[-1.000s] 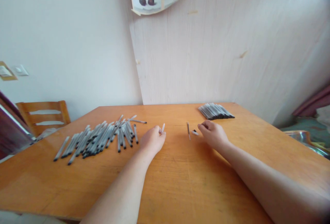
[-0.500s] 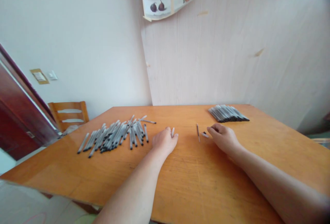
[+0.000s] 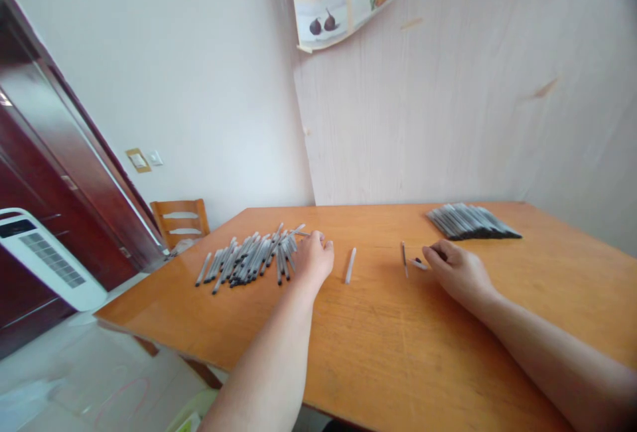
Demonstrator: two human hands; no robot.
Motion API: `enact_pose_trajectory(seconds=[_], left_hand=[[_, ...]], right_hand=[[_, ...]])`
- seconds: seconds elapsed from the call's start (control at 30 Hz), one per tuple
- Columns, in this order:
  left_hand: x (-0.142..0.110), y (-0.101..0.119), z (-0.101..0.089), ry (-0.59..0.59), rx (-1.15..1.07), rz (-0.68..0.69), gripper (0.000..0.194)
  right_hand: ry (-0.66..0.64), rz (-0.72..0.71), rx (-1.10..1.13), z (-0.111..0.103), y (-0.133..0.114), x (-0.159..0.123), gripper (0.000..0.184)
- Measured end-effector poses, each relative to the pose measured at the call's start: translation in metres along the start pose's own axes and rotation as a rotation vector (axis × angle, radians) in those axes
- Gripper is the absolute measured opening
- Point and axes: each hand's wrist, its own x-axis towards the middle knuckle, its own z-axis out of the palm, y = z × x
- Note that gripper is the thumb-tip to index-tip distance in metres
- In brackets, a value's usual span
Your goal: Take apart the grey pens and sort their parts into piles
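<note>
My left hand [image 3: 316, 258] is beside the pile of capped pens [image 3: 249, 259], its thumb and forefinger apart near a pen [image 3: 301, 233] at the pile's right edge. Between my hands lies a whitish pen barrel [image 3: 351, 266] on the table. Farther right are a thin dark refill [image 3: 405, 258] and a small white pen part with a black end [image 3: 419, 264]. My right hand [image 3: 460, 274] rests by that small part with its fingers curled closed; whatever they hold, if anything, is hidden.
A neat row of pens [image 3: 472, 221] with black ends lies at the back right of the wooden table [image 3: 398, 346]. A wooden chair [image 3: 180, 219] stands past the table's left side. On the left are a white appliance [image 3: 52, 259] and a dark red door [image 3: 30, 153].
My left hand has let go of the whitish barrel, leaving it on the table, and moved left to the pile. My right hand stays by the small part. The view has turned left.
</note>
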Motion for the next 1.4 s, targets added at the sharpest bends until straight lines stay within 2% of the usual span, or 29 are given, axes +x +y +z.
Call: enact_pose_trajectory(seconds=[0.13,0.23,0.33,0.43,0.57,0.9,1.4], left_hand=[[0.028,-0.014,-0.021,0.04,0.097,-0.091,0.025],[0.049,-0.033,-0.033,0.056,0.217,-0.078,0.025],[0.065,-0.052,-0.037,0.043,0.338,-0.084,0.025],[0.074,-0.066,-0.033,0.04,0.382,-0.066,0.026],[0.082,-0.073,-0.022,0.032,0.406,-0.052,0.027],[0.101,-0.076,-0.004,-0.02,0.478,-0.081,0.03],[0.108,-0.081,0.01,0.015,0.518,-0.155,0.033]], right_hand=[[-0.007,-0.004,0.013,0.003,0.003,0.001,0.036],[-0.019,-0.003,0.022,0.006,0.004,0.001,0.036],[-0.026,-0.019,0.04,0.008,0.004,0.002,0.037],[-0.024,-0.028,0.054,0.01,0.004,0.003,0.036],[-0.033,-0.017,0.063,0.01,0.004,0.003,0.035],[-0.051,-0.002,0.079,0.012,0.004,0.004,0.035],[-0.053,0.008,0.087,0.012,0.003,0.005,0.035]])
